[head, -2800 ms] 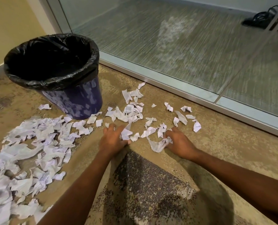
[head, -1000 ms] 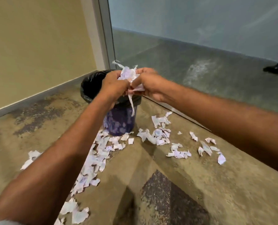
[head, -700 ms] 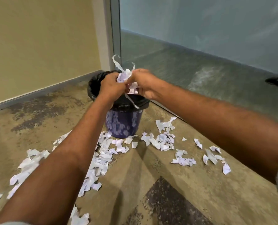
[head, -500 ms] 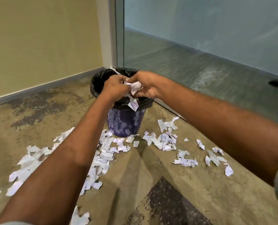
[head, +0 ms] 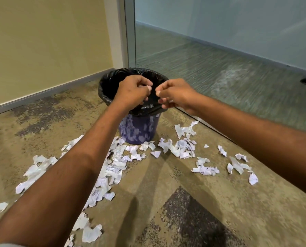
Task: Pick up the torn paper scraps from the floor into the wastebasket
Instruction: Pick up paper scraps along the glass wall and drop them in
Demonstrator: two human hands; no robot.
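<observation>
Left hand (head: pixel 132 91) and right hand (head: pixel 175 94) hover curled, seemingly empty, over the wastebasket (head: pixel 139 129); I'd shake them open inside the rim, paper scraps (head: pixel 182 148) at 5 o'clock next.

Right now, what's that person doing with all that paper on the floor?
A person is tidying up. The left hand and the right hand are both over the purple plastic wastebasket with a black bag liner, fingers curled, and no paper shows in them. Lots of torn white paper scraps lie on the brown speckled carpet around the wastebasket, so plenty is left to pick up.
</observation>
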